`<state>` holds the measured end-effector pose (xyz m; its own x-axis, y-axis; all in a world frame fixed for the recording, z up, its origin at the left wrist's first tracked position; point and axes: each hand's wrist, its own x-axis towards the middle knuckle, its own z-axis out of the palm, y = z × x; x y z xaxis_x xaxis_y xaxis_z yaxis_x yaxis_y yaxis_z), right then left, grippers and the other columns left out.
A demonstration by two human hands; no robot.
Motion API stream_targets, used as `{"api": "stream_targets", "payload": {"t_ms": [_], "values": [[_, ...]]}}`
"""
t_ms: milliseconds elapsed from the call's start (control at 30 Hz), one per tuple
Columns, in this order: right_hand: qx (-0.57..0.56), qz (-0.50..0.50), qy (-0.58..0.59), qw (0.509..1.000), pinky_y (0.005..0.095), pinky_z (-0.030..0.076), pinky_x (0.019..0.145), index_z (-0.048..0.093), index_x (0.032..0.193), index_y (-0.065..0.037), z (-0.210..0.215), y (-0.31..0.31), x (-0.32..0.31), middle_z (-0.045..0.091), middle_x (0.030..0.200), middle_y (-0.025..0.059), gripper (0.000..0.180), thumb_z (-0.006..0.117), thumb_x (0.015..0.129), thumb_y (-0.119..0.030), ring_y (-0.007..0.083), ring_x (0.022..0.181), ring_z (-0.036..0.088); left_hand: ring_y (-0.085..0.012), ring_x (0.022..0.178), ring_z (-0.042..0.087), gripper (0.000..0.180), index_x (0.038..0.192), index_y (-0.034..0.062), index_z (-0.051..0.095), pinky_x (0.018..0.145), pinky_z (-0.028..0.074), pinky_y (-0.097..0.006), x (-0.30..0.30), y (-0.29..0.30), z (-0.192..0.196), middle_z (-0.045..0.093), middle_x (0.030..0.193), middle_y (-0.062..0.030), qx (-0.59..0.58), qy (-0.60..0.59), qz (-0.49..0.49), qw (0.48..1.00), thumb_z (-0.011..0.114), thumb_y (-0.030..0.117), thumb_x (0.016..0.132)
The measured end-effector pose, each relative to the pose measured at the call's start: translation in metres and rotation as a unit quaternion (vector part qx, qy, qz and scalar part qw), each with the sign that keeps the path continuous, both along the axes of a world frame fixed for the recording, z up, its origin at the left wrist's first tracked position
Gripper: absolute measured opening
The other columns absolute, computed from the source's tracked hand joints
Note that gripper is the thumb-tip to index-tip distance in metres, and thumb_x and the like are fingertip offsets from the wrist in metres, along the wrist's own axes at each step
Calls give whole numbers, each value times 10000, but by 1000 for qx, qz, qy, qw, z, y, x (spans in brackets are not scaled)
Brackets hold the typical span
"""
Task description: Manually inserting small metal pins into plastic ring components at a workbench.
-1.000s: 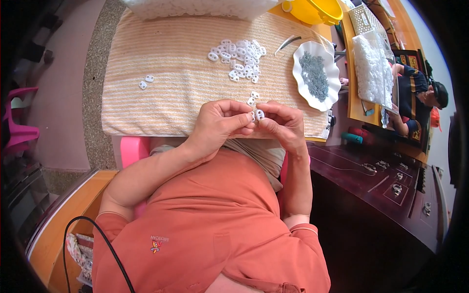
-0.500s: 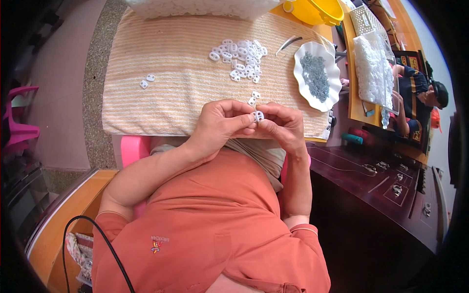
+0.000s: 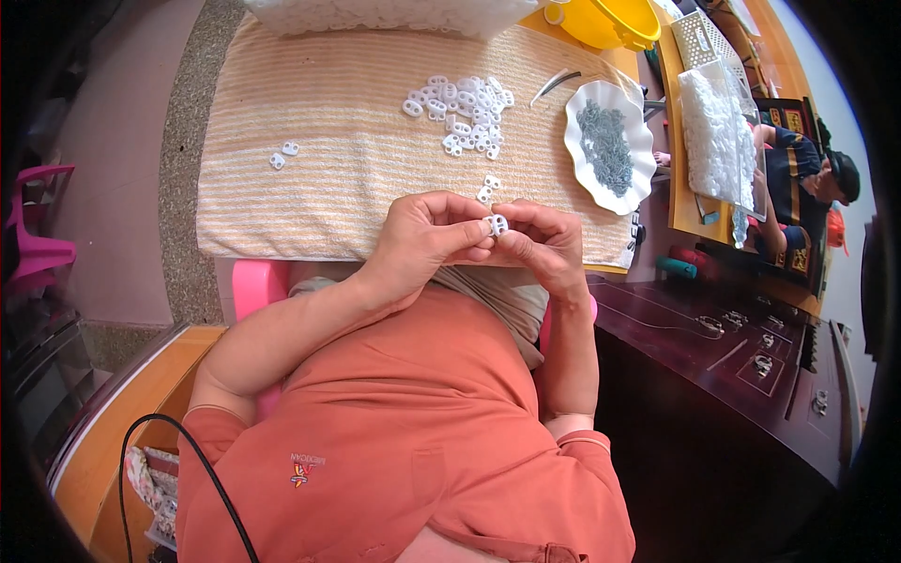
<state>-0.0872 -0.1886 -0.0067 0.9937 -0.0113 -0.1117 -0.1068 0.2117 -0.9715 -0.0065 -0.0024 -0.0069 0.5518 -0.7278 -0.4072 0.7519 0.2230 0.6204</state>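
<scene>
Both my hands meet over the near edge of the towel-covered table. Between their fingertips is a small white two-hole plastic cord lock [image 3: 498, 225]. My left hand [image 3: 427, 233] pinches it with thumb and forefinger, and my right hand [image 3: 546, 242] grips its other side. Just beyond the fingertips lie loose cord-lock pieces [image 3: 484, 194]. Farther off is a heap of similar white two-hole pieces [image 3: 466, 105]. A pair of them [image 3: 277, 161] sits apart at the left. To the right, a scalloped white dish [image 3: 638, 141] holds many tiny grey parts [image 3: 605, 145], perhaps springs.
Tweezers [image 3: 556, 86] lie beyond the dish. A clear bin of white pieces [image 3: 389, 14] and a yellow basket [image 3: 610, 23] stand at the far edge. On the right, a person in a dark shirt [image 3: 798, 174] sits by another bin [image 3: 721, 131]. A dark cabinet [image 3: 713, 347] stands at my right.
The cord lock has turned slightly between my fingertips. Both hands stay in nearly the same place. The person at the right has shifted a little.
</scene>
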Motion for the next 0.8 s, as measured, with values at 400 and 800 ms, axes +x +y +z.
{"api": "stream_targets", "payload": {"t_ms": [400, 800], "values": [[21, -48, 2, 999, 242, 520, 791, 637, 1115, 61, -5, 8, -3, 669, 995, 101, 296, 679, 822, 53, 141, 889, 643, -118, 771, 650, 135, 996, -13, 634, 716, 568, -244, -1, 1, -1, 673, 876, -80, -12, 8, 1, 1000, 649, 49, 877], [6, -30, -46, 998, 269, 581, 762, 614, 1144, 65, -5, 9, -4, 655, 989, 108, 296, 628, 849, 80, 160, 891, 655, -123, 772, 653, 131, 993, -19, 632, 722, 574, -245, -4, 1, -3, 672, 868, -80, -16, -4, -2, 1000, 646, 40, 877]]}}
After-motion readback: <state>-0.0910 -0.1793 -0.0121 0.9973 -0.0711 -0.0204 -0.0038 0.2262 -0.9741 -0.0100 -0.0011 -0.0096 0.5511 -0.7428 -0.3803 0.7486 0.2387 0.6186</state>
